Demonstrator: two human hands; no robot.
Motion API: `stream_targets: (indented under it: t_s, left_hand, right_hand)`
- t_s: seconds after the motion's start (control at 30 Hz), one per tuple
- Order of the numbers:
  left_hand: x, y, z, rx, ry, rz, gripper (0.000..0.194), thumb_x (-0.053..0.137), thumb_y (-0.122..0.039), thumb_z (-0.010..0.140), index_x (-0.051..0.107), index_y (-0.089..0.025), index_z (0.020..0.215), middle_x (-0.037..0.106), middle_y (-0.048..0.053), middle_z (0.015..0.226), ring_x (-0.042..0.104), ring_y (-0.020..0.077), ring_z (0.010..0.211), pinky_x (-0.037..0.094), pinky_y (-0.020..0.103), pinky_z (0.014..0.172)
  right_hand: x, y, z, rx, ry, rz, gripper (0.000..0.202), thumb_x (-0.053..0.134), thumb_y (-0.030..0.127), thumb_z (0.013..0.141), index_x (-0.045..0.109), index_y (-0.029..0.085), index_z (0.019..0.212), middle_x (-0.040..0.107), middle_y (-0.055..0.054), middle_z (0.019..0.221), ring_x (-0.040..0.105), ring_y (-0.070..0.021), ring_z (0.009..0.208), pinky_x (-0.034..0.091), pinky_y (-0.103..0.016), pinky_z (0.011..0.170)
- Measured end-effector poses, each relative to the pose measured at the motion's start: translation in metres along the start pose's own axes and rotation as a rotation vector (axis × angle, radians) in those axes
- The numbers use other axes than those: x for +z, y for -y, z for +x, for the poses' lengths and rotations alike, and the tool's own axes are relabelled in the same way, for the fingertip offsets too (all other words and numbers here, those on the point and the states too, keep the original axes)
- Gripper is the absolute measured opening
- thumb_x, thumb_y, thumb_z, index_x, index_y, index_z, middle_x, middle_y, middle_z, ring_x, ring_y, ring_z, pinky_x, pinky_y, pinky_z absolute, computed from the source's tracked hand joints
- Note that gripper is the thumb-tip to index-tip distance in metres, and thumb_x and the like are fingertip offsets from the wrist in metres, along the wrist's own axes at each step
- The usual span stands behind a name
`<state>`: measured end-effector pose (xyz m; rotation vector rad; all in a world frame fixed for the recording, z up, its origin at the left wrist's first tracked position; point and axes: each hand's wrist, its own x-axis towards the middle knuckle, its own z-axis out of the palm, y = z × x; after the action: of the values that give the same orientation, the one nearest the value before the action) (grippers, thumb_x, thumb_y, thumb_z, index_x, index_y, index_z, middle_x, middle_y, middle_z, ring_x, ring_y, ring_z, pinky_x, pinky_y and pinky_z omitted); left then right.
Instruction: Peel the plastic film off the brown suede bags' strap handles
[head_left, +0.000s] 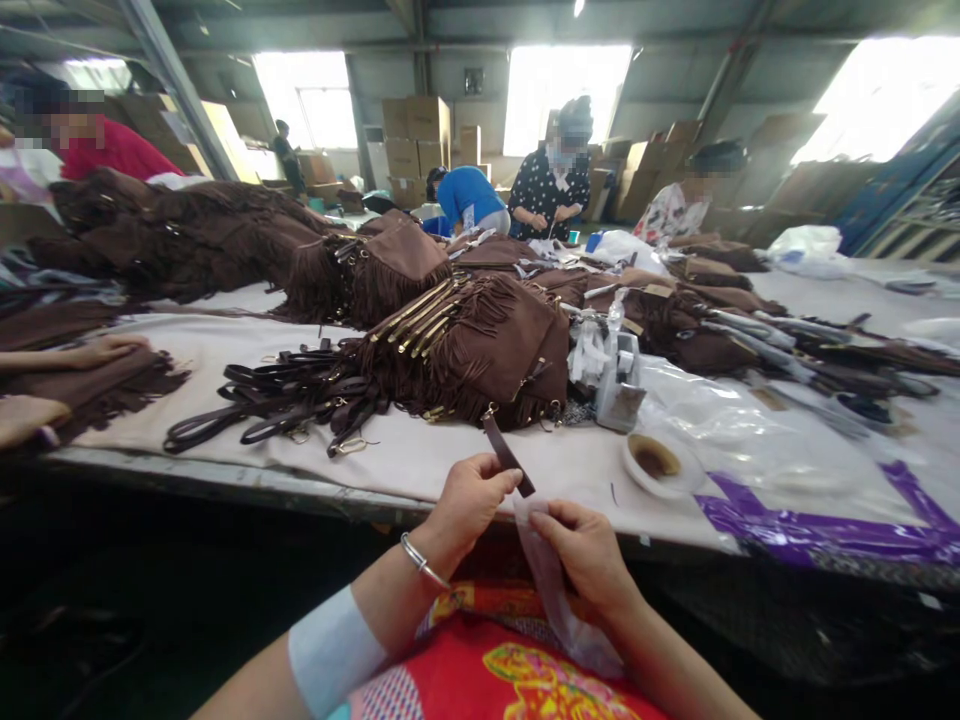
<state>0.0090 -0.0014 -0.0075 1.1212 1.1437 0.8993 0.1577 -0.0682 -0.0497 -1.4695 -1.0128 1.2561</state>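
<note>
My left hand [466, 500] pinches a brown leather strap [508, 453] running from the fringed bag [487, 350] just beyond. My right hand [585, 550] grips a clear plastic sleeve [559, 600] beside the strap's end.

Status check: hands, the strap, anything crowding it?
Left hand pinches brown strap. Right hand holds clear plastic sleeve. Fringed bag and small dish close by.

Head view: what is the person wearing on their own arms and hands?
Both hands are bare, without gloves. The left hand has a thin silver bangle at the wrist and a wide white band around the forearm. The right hand and its forearm show nothing worn.
</note>
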Motion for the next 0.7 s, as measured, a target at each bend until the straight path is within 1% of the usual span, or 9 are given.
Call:
stream_targets:
  t_s: [0.07,0.17,0.3,0.43,0.6,0.7]
  left_hand:
    - [-0.001,0.000,-0.003,-0.003,0.003,-0.003,0.015,0.069,-0.027,0.073,0.072,-0.013,0.079,0.068,0.002,0.069,0.052,0.0123,0.061,0.040,0.025,0.061]
    - [-0.002,-0.001,-0.008,0.011,0.040,-0.023,0.014,0.068,-0.025,0.074,0.073,-0.014,0.081,0.070,0.003,0.072,0.055,0.0132,0.064,0.041,0.024,0.063]
    - [-0.003,-0.002,-0.009,0.040,0.051,-0.031,0.013,0.068,-0.023,0.074,0.074,-0.015,0.082,0.072,0.003,0.076,0.061,0.0159,0.070,0.045,0.025,0.066]
    - [-0.003,0.002,-0.006,0.035,0.043,-0.038,0.013,0.069,-0.023,0.073,0.074,-0.015,0.081,0.073,0.004,0.078,0.064,0.0179,0.073,0.048,0.027,0.071]
    - [0.001,0.010,-0.008,-0.021,0.086,-0.076,0.013,0.071,-0.024,0.072,0.074,-0.015,0.081,0.073,0.005,0.081,0.064,0.0185,0.074,0.049,0.028,0.071]
    - [0.003,0.015,-0.013,-0.072,0.122,-0.087,0.013,0.072,-0.024,0.071,0.072,-0.014,0.079,0.072,0.005,0.080,0.063,0.0169,0.072,0.049,0.027,0.069]
  right_hand:
    - [0.000,0.002,-0.001,0.024,-0.015,0.022,0.029,0.072,0.041,0.073,0.078,0.015,0.085,0.074,-0.005,0.075,0.061,-0.0192,0.066,0.047,-0.028,0.059]
    - [0.002,0.005,-0.001,0.047,-0.037,0.048,0.029,0.074,0.041,0.070,0.078,0.015,0.083,0.073,-0.005,0.073,0.061,-0.0190,0.065,0.047,-0.028,0.060]
    - [0.003,0.006,-0.001,0.019,-0.030,0.037,0.030,0.074,0.042,0.070,0.079,0.016,0.085,0.076,-0.006,0.079,0.064,-0.0215,0.072,0.049,-0.030,0.065]
    - [0.002,0.005,-0.003,0.022,-0.007,0.042,0.032,0.074,0.043,0.072,0.079,0.017,0.089,0.077,-0.008,0.084,0.066,-0.0238,0.075,0.050,-0.033,0.068]
    - [0.004,0.004,-0.003,0.022,0.025,0.134,0.039,0.075,0.047,0.072,0.077,0.017,0.096,0.076,-0.010,0.094,0.068,-0.0265,0.081,0.052,-0.036,0.073]
    - [0.006,0.008,-0.001,0.057,0.036,0.210,0.040,0.075,0.049,0.072,0.076,0.015,0.094,0.076,-0.010,0.089,0.068,-0.0257,0.078,0.052,-0.036,0.072]
